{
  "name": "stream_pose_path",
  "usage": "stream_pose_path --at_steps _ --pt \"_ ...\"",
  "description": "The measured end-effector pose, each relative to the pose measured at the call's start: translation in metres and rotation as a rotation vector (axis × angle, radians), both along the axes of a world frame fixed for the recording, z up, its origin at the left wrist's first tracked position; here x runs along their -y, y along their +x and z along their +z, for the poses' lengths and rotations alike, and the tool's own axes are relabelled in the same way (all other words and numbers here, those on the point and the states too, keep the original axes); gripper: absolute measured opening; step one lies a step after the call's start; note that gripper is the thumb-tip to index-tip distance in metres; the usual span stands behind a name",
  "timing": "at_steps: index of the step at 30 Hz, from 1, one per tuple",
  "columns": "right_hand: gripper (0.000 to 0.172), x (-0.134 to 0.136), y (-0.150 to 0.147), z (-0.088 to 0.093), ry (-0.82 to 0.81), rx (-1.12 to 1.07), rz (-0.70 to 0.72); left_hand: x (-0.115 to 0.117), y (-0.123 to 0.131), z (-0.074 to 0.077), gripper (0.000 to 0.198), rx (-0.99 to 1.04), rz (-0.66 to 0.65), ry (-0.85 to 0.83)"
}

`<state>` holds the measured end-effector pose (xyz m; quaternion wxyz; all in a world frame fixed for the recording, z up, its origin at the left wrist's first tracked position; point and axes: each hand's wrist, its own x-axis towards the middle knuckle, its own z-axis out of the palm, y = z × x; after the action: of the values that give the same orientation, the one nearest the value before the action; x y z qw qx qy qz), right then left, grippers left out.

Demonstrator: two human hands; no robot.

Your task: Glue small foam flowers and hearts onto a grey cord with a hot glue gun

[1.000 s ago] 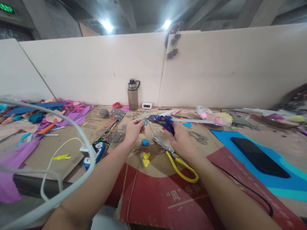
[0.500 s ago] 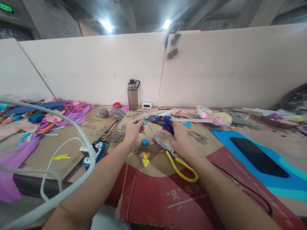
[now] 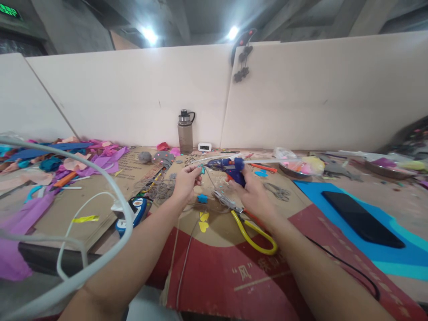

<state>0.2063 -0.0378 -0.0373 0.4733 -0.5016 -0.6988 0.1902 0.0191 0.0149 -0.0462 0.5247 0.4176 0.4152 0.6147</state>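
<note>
My right hand (image 3: pixel 249 187) is wrapped round the handle of a blue hot glue gun (image 3: pixel 236 169), with a long glue stick (image 3: pixel 267 161) out of its back end. Its nozzle points left, close to a small teal piece (image 3: pixel 202 168) pinched in the fingertips of my left hand (image 3: pixel 187 182). A thin grey cord (image 3: pixel 211 179) hangs near that piece; whether it is joined to it I cannot tell. Below my hands lie a blue felt star (image 3: pixel 202 199), yellow heart shapes (image 3: pixel 203 222) and yellow-handled scissors (image 3: pixel 254 236).
Cardboard (image 3: pixel 214 267) covers the table. A bottle (image 3: pixel 185 133) and a small clock (image 3: pixel 204 147) stand at the back. Left are felt scraps (image 3: pixel 113 161), a power strip (image 3: pixel 135 214) and a white cable (image 3: pixel 129 223); right, a phone (image 3: pixel 363 218) on blue felt (image 3: pixel 314 189).
The glue gun has tipped slightly and shifted a little to the right, its stick now more level and higher. My left hand stays in place with the teal piece.
</note>
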Motion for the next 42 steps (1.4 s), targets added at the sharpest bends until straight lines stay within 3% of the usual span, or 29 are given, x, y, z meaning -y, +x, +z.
stream_pose_path --at_steps 4,7,11,16,33,36,39,42 --pt "0.030 -0.008 0.003 -0.003 -0.308 -0.526 0.165 0.000 -0.001 -0.001 0.024 0.048 -0.006 -0.051" --pt "0.031 -0.009 0.005 -0.001 -0.480 -0.762 0.269 0.001 0.000 0.000 0.026 0.064 -0.029 -0.059" --pt "0.033 -0.008 0.008 0.001 -0.575 -0.866 0.300 0.003 0.001 0.001 0.026 0.066 -0.053 -0.048" --pt "0.032 -0.009 0.008 -0.002 -0.574 -0.881 0.321 0.003 0.000 0.002 0.024 0.056 -0.066 -0.020" --pt "0.026 -0.010 0.002 -0.005 -0.427 -0.643 0.261 0.004 0.002 0.002 0.025 0.015 -0.048 0.043" --pt "0.026 -0.012 0.002 -0.008 -0.325 -0.423 0.151 0.003 0.001 0.001 0.022 -0.045 -0.025 0.086" --pt "0.034 -0.008 0.002 -0.006 -0.108 -0.063 -0.037 0.001 -0.002 -0.002 0.020 -0.166 0.025 0.121" --pt "0.035 0.000 0.000 0.000 0.072 0.224 -0.060 -0.003 -0.005 -0.006 0.019 -0.235 0.059 0.123"
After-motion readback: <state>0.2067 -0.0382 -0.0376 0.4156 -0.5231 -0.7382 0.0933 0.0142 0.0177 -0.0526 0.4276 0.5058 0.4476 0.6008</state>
